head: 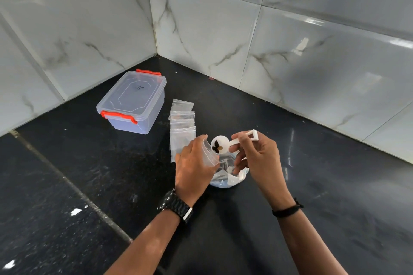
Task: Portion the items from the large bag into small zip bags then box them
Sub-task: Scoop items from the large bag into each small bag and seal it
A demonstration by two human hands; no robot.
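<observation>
My left hand (pixel 194 163) holds a small clear zip bag (pixel 209 153) upright with its mouth open. Beside it my right hand (pixel 259 158) pinches the handle of a white scoop (pixel 232 142). The scoop's round bowl holds a few small dark pieces and hovers at the bag's mouth. Below both hands the large clear bag (pixel 230 177) lies open on the black counter. A row of small zip bags (pixel 182 125) lies flat just behind my left hand. A clear plastic box (pixel 134 101) with orange clips stands shut at the back left.
The black counter (pixel 89 174) runs into a corner of white marble-look wall tiles (pixel 201 29). A grout seam crosses the counter at the left. Small white flecks lie near the front left edge.
</observation>
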